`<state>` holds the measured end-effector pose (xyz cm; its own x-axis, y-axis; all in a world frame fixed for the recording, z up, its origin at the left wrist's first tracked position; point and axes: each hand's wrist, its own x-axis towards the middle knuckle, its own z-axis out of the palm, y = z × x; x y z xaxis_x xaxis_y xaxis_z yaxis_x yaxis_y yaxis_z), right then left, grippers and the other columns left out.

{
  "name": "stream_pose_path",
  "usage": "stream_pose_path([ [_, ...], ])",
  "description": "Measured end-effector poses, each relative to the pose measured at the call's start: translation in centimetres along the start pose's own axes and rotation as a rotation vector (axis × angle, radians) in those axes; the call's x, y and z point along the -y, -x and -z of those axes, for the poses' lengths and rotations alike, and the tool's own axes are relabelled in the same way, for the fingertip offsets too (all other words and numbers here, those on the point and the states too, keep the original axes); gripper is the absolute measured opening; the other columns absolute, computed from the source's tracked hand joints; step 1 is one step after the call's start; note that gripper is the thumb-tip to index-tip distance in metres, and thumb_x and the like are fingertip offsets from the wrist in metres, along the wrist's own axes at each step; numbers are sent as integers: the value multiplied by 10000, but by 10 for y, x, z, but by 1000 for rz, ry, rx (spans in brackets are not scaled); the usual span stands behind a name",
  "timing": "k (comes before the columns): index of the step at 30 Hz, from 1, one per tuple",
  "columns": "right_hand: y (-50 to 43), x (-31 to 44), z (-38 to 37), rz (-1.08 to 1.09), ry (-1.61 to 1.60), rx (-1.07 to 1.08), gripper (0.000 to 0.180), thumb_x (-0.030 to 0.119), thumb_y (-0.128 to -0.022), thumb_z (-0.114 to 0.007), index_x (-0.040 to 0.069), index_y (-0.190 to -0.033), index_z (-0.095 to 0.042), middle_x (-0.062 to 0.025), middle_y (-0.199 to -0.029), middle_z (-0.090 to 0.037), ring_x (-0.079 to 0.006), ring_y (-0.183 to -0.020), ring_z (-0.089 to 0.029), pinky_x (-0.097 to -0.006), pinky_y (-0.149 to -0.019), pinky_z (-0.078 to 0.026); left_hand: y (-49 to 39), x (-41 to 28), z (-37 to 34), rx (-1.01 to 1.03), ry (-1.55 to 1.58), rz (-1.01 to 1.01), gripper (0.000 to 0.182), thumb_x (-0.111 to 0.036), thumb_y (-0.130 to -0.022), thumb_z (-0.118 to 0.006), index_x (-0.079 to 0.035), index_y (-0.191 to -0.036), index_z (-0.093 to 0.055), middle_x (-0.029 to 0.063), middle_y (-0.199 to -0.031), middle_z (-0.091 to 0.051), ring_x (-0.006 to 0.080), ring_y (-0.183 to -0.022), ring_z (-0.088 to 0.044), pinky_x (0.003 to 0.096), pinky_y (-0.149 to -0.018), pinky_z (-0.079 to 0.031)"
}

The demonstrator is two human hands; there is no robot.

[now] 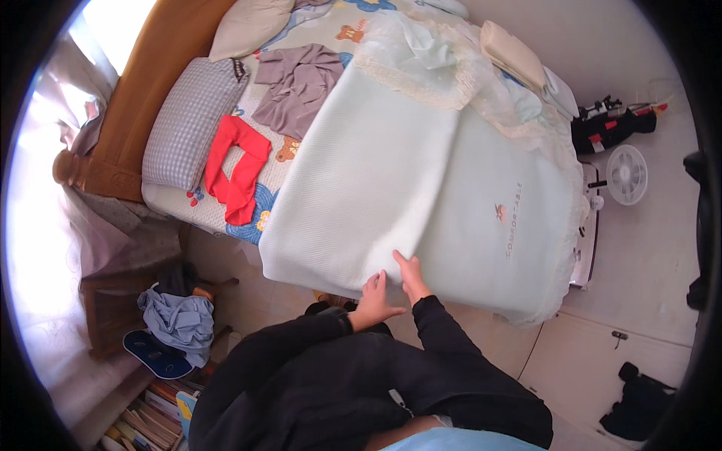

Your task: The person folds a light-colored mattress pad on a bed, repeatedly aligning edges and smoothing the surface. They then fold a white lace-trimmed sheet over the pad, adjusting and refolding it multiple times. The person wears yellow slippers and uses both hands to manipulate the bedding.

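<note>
A pale mint bed cover with lace trim point(491, 220) lies over the bed, bearing printed writing. One part of it, the whiter folded layer point(361, 169), is doubled back towards the pillows. My left hand point(376, 304) rests at the near edge of this layer, fingers spread and nothing visibly held. Just to its right, my right hand point(412, 276) touches the cover along the fold line; whether its fingers pinch the fabric is hard to see. On the patterned mattress beyond lie a red garment point(240, 169) and a mauve garment point(299, 87).
A checked pillow point(194, 121) leans by the wooden headboard point(163, 73). At the left, a wooden chair point(96, 315) stands near a bundled blue-grey cloth point(180, 318) and stacked books point(146, 423). Right of the bed are a white fan point(627, 175) and a black bag point(615, 132).
</note>
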<state>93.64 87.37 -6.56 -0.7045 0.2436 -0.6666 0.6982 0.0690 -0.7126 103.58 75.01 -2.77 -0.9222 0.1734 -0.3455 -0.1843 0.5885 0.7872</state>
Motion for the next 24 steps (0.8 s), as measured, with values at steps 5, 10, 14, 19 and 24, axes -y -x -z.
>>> stream_pose_path([
  [5, 20, 77, -18, 41, -102, 197, 389, 142, -855, -698, -91, -1131, -554, -180, -1071, -636, -238, -982, -615, -381, -831, -512, -41, -37, -2, -535, 253, 172, 867, -237, -735, -755, 52, -1397, -275, 286, -1332, -369, 437, -1208, -403, 486, -1036, -336],
  [10, 27, 133, -33, -101, -292, 448, 341, 185, -880, -664, -19, -1138, -578, -143, -1080, -641, -259, -1003, -621, -406, -843, -531, -53, -35, 103, -477, 321, 183, 273, -63, -754, -621, -26, -1019, -573, 164, -826, -611, 307, -748, -616, 390, -666, -483],
  [14, -60, 193, -49, -149, -276, 371, 409, 322, -864, -676, 22, -1125, -577, -120, -1069, -635, -252, -968, -620, -408, -847, -535, -43, -30, 210, -215, 434, -29, 104, 28, -769, -511, -18, -751, -603, 77, -652, -611, 145, -630, -596, 317, -594, -469],
  [19, -174, 228, -80, -174, -71, 72, 600, 381, -818, -715, -16, -1222, -519, -196, -1070, -613, -278, -943, -622, -423, -899, -507, -50, -6, 272, 227, 482, -87, 165, -30, -785, -574, -38, -937, -637, 79, -733, -675, 181, -694, -669, 315, -632, -520],
  [24, -154, 169, -112, 255, 269, -489, 737, 381, -789, -739, -109, -1269, -471, -288, -1173, -593, -381, -1073, -601, -429, -945, -477, -64, 57, 275, 492, 475, 129, 254, -59, -798, -599, -38, -1051, -599, 90, -775, -684, 168, -700, -668, 309, -641, -526],
])
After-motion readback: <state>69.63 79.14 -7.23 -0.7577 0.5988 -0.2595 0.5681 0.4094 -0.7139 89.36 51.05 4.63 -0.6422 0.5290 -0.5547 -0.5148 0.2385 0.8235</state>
